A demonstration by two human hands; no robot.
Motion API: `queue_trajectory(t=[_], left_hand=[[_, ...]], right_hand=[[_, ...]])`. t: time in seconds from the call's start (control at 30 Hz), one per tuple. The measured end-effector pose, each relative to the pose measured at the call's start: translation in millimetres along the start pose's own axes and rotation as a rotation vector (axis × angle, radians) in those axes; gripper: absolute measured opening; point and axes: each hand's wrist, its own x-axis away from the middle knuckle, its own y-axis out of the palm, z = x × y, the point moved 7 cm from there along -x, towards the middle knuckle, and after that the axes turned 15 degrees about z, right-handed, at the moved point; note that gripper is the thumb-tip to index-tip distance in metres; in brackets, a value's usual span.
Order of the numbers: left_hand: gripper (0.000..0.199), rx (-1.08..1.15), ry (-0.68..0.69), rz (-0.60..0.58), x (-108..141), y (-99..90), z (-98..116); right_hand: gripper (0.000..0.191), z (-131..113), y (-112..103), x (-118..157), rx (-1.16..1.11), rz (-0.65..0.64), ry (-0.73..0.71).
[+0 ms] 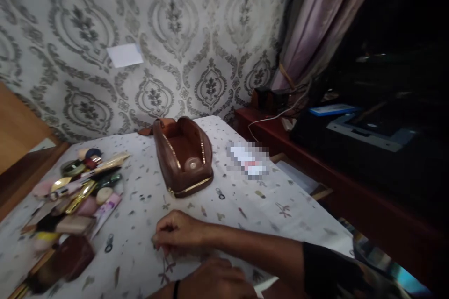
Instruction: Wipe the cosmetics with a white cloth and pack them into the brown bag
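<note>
My right hand (180, 232) rests over the patterned white tablecloth with its fingers curled in, and nothing shows in them. Closer to me, my left hand (215, 281), with a black band at the wrist, is blurred and partly cut off by the lower edge; its fingers are bent and their tips hidden. Beyond both hands stands a brown cosmetic bag (184, 156), its top zipper undone and the inside showing. Neither hand touches the bag. Left of my hands lies a pile of makeup items (77, 215), among them tubes and compacts.
A small pixelated packet (248, 160) lies right of the bag. White paper (125, 55) is on the patterned wall. At right, a dark red desk (266, 126) carries cables and a blue flat object (333, 110). A wooden panel (21, 126) borders the left side.
</note>
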Motion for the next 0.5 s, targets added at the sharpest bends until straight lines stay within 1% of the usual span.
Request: queue_trajectory(t=[0.07, 0.1, 0.13, 0.2, 0.27, 0.33, 0.4, 0.47, 0.5], left_hand=[[0.019, -0.075, -0.059, 0.087, 4.0, -29.3, -6.0], [0.02, -0.12, -0.103, 0.146, 8.0, -48.5, -8.7], [0.021, -0.152, -0.164, 0.165, 14.0, -66.5, -12.0], [0.027, -0.208, -0.282, 0.235, 30.0, -105.1, -18.6], [0.027, -0.283, -0.318, 0.275, 48.4, -137.2, -23.9], [0.025, -0.396, -0.33, 0.319, 68.0, -163.7, -32.2], [0.024, -0.535, -0.342, 0.341, 89.3, -184.8, -43.7], [0.026, -0.69, -0.394, 0.319, 114.5, -203.4, -60.5], [0.028, -0.767, -0.445, 0.301, 129.6, -213.5, -71.1]], right_hand=[[0.018, -4.4, 5.0, -8.4, 0.054, -0.002, 0.018], [0.018, -8.6, 8.1, -13.7, 0.058, 0.009, 0.006], [0.018, -13.6, 11.1, -19.9, 0.056, 0.033, -0.016], [0.015, -24.8, 15.8, -35.7, 0.053, 0.121, -0.087], [0.018, -32.7, 18.6, -56.1, 0.045, 0.233, -0.129], [0.017, -38.1, 21.7, -78.9, 0.045, 0.325, -0.166], [0.018, -41.6, 23.6, -99.7, 0.051, 0.419, -0.211], [0.022, -42.1, 25.5, -115.4, 0.046, 0.495, -0.259], [0.023, -41.2, 26.4, -120.9, 0.045, 0.519, -0.28]])
